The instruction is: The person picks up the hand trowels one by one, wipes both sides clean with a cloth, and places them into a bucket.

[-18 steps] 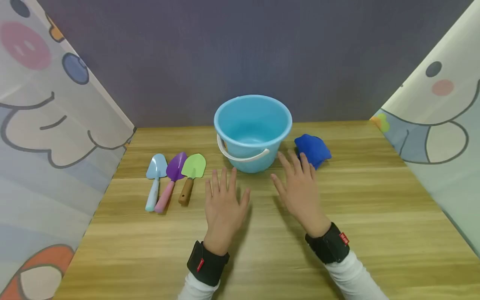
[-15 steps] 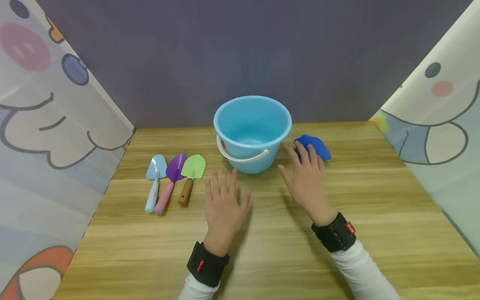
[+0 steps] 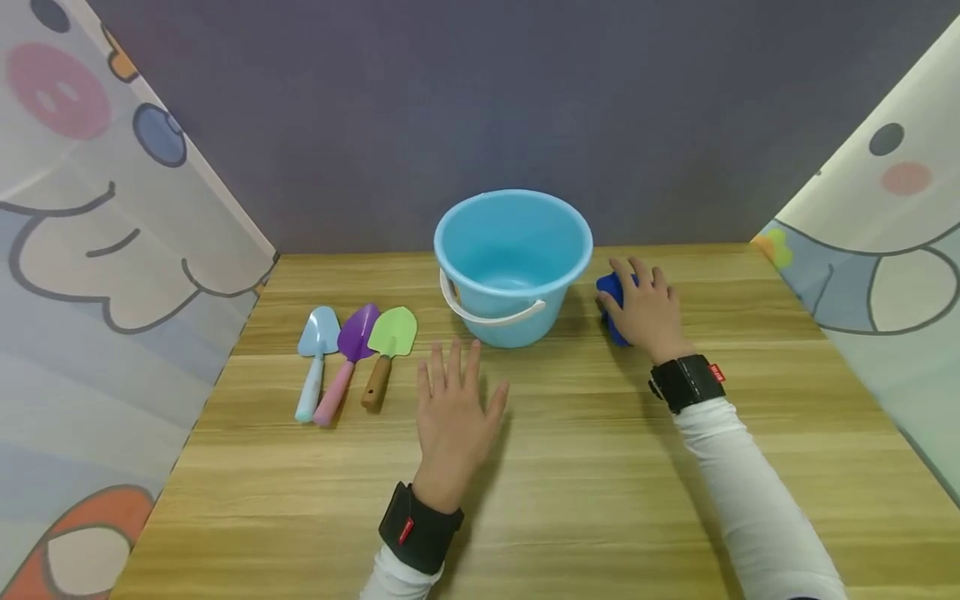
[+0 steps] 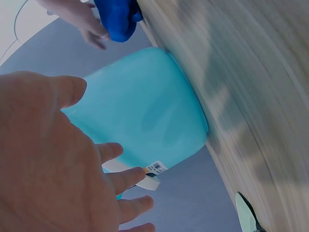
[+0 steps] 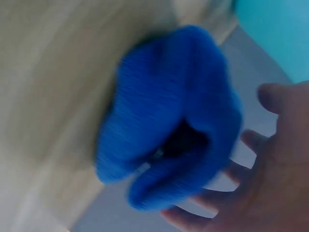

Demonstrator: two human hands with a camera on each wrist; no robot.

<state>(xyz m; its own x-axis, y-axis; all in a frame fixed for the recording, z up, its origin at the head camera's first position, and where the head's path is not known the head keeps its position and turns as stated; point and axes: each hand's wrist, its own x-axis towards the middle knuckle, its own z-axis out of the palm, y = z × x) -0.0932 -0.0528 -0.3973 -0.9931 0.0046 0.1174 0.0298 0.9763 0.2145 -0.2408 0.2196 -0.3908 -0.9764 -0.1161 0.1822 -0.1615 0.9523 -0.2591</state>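
Observation:
My right hand (image 3: pixel 651 312) reaches over a bunched blue cloth (image 3: pixel 611 289) at the right of the table. In the right wrist view the cloth (image 5: pixel 159 96) is folded with a dark hollow, and the fingers are spread along its far side. A light blue bucket (image 3: pixel 513 329) with a white handle (image 3: pixel 495 320) stands upright at the back middle. My left hand (image 3: pixel 453 421) is held palm down in front of it, fingers straight and holding nothing. In the left wrist view its fingers overlap the bucket (image 4: pixel 145 106).
Three small trowels lie side by side at the left: a light blue one (image 3: pixel 320 330), a purple one (image 3: pixel 357 337) with a pink handle, and a green one (image 3: pixel 393 332) with a brown handle. A dark panel (image 3: pixel 450 108) rises behind the wooden table (image 3: pixel 570 508).
My right hand has moved right and away from me, from beside the bucket to over the blue cloth, now covering most of it. The left hand stays in place.

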